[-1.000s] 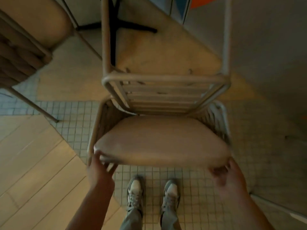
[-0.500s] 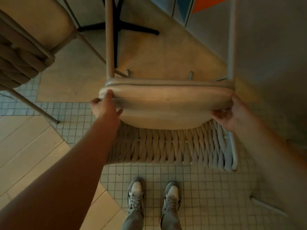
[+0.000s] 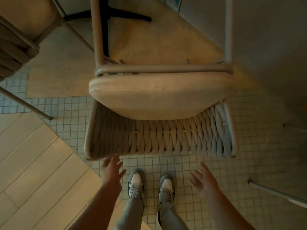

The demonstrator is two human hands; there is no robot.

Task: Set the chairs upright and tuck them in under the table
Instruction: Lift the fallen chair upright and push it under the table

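A beige chair lies on its back on the tiled floor in front of me. Its woven backrest (image 3: 157, 140) rests flat near my feet, the seat cushion (image 3: 157, 102) stands on edge facing me, and two metal legs (image 3: 97, 30) point away. My left hand (image 3: 111, 170) is open, fingers spread, with its fingertips just below the backrest's near left corner. My right hand (image 3: 205, 181) is open too, palm up, a little short of the backrest's near edge. Neither hand holds anything.
A second woven chair (image 3: 18, 39) stands at the upper left, one leg (image 3: 26, 105) reaching onto the tiles. The table's black cross base (image 3: 116, 15) sits beyond the fallen chair. A grey wall (image 3: 265, 39) runs along the right, with metal legs (image 3: 274, 193) low beside it. My shoes (image 3: 136, 185) stand between my hands.
Both hands gripped the seat cushion's sides half a second ago. They have let go and drawn back toward my feet. The chair now rests on its backrest.
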